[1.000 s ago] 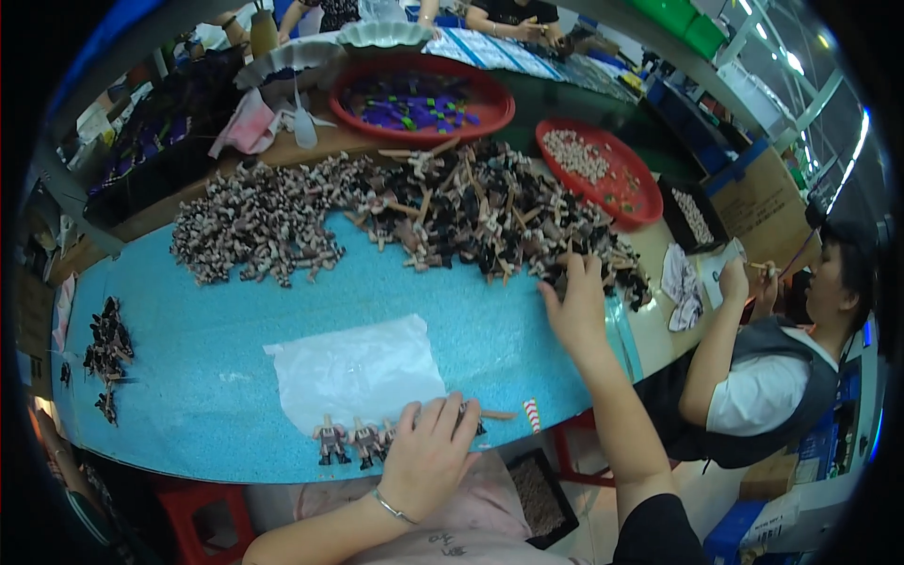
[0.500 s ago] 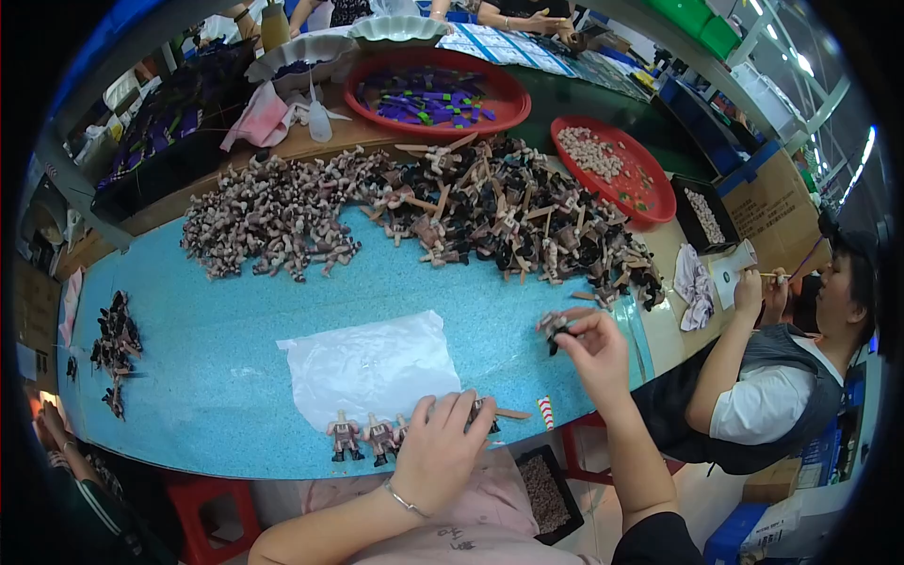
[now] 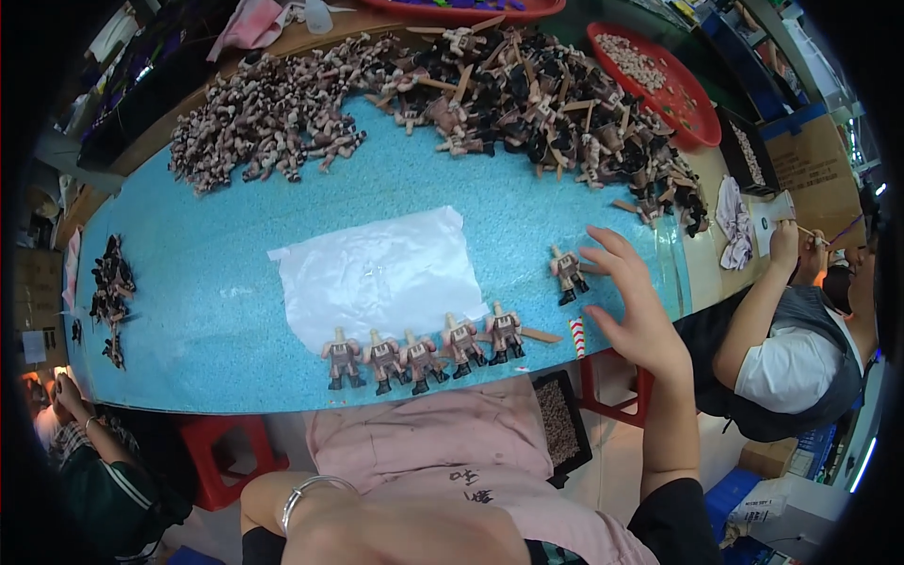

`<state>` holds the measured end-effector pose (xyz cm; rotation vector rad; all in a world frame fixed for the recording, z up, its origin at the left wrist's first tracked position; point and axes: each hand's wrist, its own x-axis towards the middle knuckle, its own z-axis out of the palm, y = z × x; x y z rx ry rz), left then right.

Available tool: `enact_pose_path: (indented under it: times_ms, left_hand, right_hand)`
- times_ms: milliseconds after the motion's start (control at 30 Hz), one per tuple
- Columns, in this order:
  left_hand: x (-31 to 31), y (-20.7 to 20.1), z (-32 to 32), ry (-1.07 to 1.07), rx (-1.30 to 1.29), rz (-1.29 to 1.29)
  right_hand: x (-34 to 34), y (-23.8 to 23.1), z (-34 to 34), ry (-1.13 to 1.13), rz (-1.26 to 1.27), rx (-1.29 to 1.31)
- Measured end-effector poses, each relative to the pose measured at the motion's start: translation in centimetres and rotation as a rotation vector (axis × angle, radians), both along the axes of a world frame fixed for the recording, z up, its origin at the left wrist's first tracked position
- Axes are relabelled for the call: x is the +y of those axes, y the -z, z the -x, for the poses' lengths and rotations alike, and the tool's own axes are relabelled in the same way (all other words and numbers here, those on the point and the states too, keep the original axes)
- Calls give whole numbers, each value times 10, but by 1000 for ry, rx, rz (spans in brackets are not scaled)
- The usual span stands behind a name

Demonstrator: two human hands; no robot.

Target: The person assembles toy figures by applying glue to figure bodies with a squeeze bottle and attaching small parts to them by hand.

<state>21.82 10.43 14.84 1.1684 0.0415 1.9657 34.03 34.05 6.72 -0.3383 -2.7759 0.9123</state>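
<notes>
Head view: worker's bench seen from above. The right hand (image 3: 640, 311) stands wide, thumb and fingers spread just beside a single small plastic figure with a grey-brown torso and black boots (image 3: 567, 275); I cannot tell whether a fingertip touches it. The figure lies on the speckled light-blue tabletop (image 3: 207, 292), right of a crumpled white translucent sheet (image 3: 377, 268). Along the sheet's near edge lies a row of five similar figures (image 3: 423, 361), a flat brown stick (image 3: 541, 335) jutting out at its right end. Near the stick: a red-and-white striped strip (image 3: 577, 337). The left hand (image 3: 424, 537), blurred at the lower edge, is nearest the pale pink apron (image 3: 424, 438); its fingers are hidden, so I cannot tell its state. Far side: a dense heap of dark and pale figures (image 3: 556, 113).
</notes>
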Motion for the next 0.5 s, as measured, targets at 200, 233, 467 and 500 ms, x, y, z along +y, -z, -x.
enact_pose_path:
  times_ms: [200, 233, 467, 500]
  left_hand:
    - [-7, 7, -10, 158, -151, -26]
    - [-10, 8, -10, 181, -169, -8]
    - [-21, 6, -5, 107, -164, 111]
    - [-23, 6, -4, 96, -153, 108]
  right_hand:
    - [5, 2, 15, -241, -78, -136]
    - [5, 3, 16, -216, -21, -136]
    - [-13, -8, -2, -298, 258, -101]
    - [-17, -7, -3, -301, 260, -102]
